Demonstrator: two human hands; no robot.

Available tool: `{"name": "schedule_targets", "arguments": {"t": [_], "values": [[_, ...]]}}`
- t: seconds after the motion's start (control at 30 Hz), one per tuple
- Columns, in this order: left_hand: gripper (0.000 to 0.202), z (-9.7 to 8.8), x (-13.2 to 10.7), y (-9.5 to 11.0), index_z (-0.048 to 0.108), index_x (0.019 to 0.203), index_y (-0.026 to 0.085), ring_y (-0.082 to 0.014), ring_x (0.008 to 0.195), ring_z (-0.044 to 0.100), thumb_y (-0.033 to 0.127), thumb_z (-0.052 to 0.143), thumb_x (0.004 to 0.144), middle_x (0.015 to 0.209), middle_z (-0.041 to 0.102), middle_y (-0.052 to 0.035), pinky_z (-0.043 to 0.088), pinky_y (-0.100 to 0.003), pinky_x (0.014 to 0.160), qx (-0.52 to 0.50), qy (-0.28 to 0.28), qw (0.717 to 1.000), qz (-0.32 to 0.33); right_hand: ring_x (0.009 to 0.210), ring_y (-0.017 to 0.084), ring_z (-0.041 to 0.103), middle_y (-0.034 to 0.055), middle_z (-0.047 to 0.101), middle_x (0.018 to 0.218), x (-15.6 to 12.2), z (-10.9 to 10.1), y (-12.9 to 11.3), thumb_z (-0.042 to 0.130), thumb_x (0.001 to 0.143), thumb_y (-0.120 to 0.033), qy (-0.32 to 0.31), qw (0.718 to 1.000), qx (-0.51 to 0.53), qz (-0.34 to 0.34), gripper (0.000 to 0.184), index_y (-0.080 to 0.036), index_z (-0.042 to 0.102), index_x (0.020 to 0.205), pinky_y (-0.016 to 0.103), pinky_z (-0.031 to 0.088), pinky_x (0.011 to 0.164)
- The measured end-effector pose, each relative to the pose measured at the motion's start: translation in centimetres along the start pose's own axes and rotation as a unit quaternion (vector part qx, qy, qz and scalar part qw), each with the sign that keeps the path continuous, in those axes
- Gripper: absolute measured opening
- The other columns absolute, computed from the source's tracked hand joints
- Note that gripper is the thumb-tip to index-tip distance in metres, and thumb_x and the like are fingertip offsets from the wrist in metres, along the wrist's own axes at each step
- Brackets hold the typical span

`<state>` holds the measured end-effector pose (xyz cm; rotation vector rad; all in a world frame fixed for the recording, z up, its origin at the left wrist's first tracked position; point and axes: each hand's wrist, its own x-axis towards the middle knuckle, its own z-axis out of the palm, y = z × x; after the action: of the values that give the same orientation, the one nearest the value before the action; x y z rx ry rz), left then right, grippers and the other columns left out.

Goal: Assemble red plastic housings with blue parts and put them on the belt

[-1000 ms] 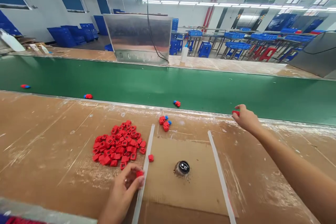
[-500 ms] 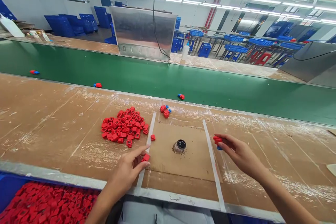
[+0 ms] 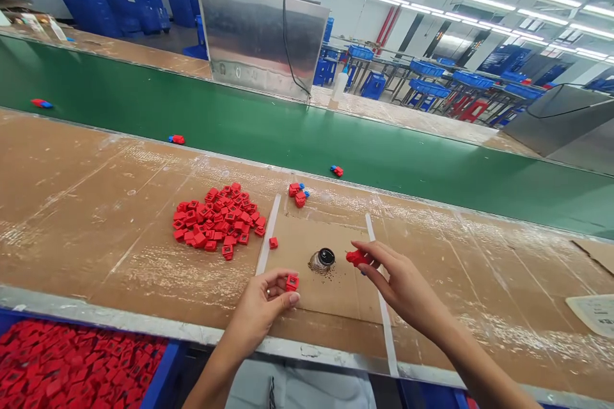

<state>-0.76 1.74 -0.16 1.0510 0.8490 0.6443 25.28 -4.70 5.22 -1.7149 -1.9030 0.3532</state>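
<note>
My left hand [image 3: 261,310] pinches a small red plastic square part [image 3: 291,282] over the near edge of the cardboard sheet [image 3: 307,287]. My right hand [image 3: 403,284] holds a red part with a bit of blue on it [image 3: 357,259] just right of a small black-topped round fixture [image 3: 322,259] on the cardboard. A heap of several red square parts [image 3: 215,220] lies left of the cardboard. One loose red part [image 3: 273,243] rests beside the left white strip [image 3: 267,236].
A small cluster of red and blue parts [image 3: 297,193] sits at the bench's far edge. The green conveyor belt [image 3: 288,134] carries red-and-blue pieces [image 3: 337,170]. A blue bin of red parts [image 3: 71,364] stands below the bench at left. A metal box [image 3: 261,38] stands beyond the belt.
My right hand came back from the belt edge towards the black fixture with a red and blue piece. My left hand carried its red part rightwards onto the cardboard. The camera tilted down.
</note>
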Motion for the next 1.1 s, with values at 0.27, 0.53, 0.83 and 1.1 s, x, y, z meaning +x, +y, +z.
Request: {"name": "schedule_targets", "arguments": {"t": [0.27, 0.53, 0.83, 1.1], "values": [[0.031, 0.9, 0.3, -1.7, 0.069, 0.1, 0.014, -0.0122, 0.064, 0.055, 0.034, 0.074, 0.076, 0.072, 0.061, 0.0002, 0.047, -0.022, 0.059, 0.054, 0.005, 0.998, 0.031, 0.084, 0.022, 0.066, 0.0083, 0.069, 0.097, 1.5, 1.0, -1.6, 0.042, 0.102, -0.03, -0.026, 0.994, -0.081, -0.061, 0.02, -0.022, 0.058, 0.108, 0.034, 0.053, 0.07], [0.022, 1.0, 0.0, -1.4, 0.07, 0.094, 0.015, -0.0117, 0.061, 0.052, 0.031, 0.071, 0.079, 0.067, 0.057, 0.0023, 0.043, -0.021, 0.058, 0.098, 0.0, 0.994, 0.042, 0.085, 0.023, 0.066, 0.0085, 0.067, 0.097, 1.7, 2.1, -1.9, 0.039, 0.103, -0.031, -0.03, 0.992, -0.099, -0.073, 0.022, -0.021, 0.058, 0.108, 0.035, 0.052, 0.071], [0.017, 1.1, -0.3, -1.0, 0.068, 0.087, 0.016, -0.0129, 0.066, 0.053, 0.031, 0.07, 0.08, 0.069, 0.06, 0.0014, 0.041, -0.021, 0.06, 0.137, -0.001, 0.989, 0.06, 0.082, 0.022, 0.065, 0.0083, 0.066, 0.096, 1.8, 2.3, -2.2, 0.039, 0.103, -0.028, -0.037, 0.99, -0.11, -0.085, 0.023, -0.021, 0.061, 0.105, 0.033, 0.052, 0.069], [0.019, 1.2, -0.3, -0.8, 0.068, 0.085, 0.016, -0.0122, 0.064, 0.051, 0.035, 0.07, 0.08, 0.067, 0.059, 0.0019, 0.039, -0.021, 0.058, 0.143, 0.004, 0.988, 0.058, 0.082, 0.022, 0.065, 0.0084, 0.067, 0.096, 1.9, 2.2, -2.4, 0.036, 0.104, -0.028, -0.051, 0.986, -0.127, -0.092, 0.026, -0.021, 0.061, 0.104, 0.034, 0.051, 0.07]]}}
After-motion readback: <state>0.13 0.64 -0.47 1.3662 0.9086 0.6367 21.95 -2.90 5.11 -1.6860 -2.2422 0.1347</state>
